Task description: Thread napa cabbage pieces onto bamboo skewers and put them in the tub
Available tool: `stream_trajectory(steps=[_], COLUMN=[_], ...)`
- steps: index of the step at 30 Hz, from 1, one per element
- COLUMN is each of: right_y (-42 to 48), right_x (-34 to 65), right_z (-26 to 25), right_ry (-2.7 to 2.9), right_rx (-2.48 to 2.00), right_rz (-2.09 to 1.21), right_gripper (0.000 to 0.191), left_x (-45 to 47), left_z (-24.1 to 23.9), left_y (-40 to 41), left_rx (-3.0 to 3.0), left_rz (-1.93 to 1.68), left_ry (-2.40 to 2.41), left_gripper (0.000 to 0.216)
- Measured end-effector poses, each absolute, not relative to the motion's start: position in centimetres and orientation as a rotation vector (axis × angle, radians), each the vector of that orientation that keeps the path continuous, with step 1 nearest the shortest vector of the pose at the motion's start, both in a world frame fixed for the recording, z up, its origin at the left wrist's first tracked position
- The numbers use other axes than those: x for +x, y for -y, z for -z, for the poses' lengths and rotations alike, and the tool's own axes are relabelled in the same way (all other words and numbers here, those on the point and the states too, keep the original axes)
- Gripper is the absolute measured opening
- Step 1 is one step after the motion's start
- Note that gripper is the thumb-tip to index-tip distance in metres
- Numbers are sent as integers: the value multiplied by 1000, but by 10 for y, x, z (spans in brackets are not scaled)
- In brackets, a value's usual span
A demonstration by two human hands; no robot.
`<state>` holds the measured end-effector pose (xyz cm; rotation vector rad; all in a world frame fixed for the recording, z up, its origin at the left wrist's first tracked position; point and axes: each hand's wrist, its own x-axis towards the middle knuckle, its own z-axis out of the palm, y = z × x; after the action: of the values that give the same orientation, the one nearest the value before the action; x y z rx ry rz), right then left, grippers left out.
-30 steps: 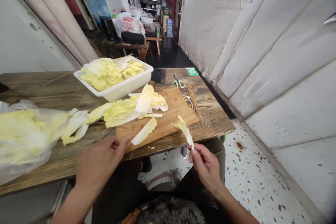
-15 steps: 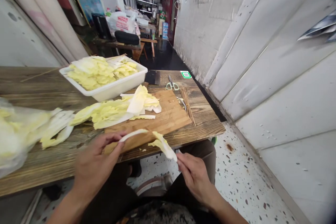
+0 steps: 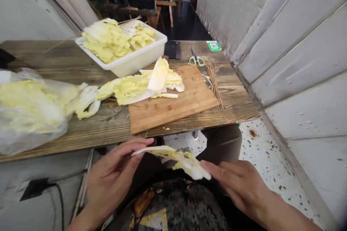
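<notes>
Over my lap, my left hand (image 3: 119, 168) pinches the end of a narrow, white-ribbed napa cabbage leaf (image 3: 155, 148). My right hand (image 3: 235, 180) grips a ruffled cabbage piece (image 3: 192, 169) by its thick white end, and the two pieces meet or overlap between the hands. A thin tan line, like a skewer, shows under the left leaf; how it joins the pieces is hard to make out. More cabbage leaves (image 3: 159, 79) lie across the wooden cutting board (image 3: 173, 106) in front of me.
A white tub (image 3: 138, 56) heaped with cabbage stands behind the board. Left of it lies a clear plastic bag (image 3: 35, 112) of cabbage. Green-handled scissors (image 3: 196, 59), a bundle of thin sticks (image 3: 214, 83) and a curved metal tool (image 3: 208, 81) are at right. The table's front edge (image 3: 176, 131) runs before my knees.
My hands have drawn back from the board edge to over my lap. The two cabbage pieces, apart before, now meet. My view has tilted downward.
</notes>
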<state>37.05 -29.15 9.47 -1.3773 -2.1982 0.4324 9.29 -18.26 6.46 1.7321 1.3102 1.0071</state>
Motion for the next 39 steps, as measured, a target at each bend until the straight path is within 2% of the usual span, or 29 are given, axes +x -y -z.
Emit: stream_trajectory(steps=[5, 8, 12, 18, 22, 29, 35, 39], right_y=[299, 304, 306, 298, 295, 307, 309, 308], right_x=[375, 378, 379, 376, 374, 381, 382, 380], right_z=[-101, -100, -98, -105, -112, -106, -105, -109], right_ry=[2270, 2255, 2279, 2358, 2387, 2357, 2398, 2422], right_rx=[-1378, -1373, -1421, -1441, -1457, -1417, -1408, -1430], right_rz=[-533, -532, -497, -261, -225, -280, -292, -304], right_gripper=[47, 48, 49, 48, 47, 47, 47, 48], left_x=[93, 88, 77, 67, 66, 75, 80, 77], left_z=[-62, -61, -53, -42, -39, -48, -63, -60], left_y=[187, 179, 166, 167, 166, 161, 160, 160], left_rx=[1684, 1961, 2431, 2293, 2298, 2712, 2978, 2974], left_rz=[-1119, -1138, -847, -791, -654, -726, -763, -808], left_ry=[-1210, -1203, -1035, -1091, -1139, -1004, -764, -759], left_gripper=[3, 12, 24, 26, 38, 37, 60, 66])
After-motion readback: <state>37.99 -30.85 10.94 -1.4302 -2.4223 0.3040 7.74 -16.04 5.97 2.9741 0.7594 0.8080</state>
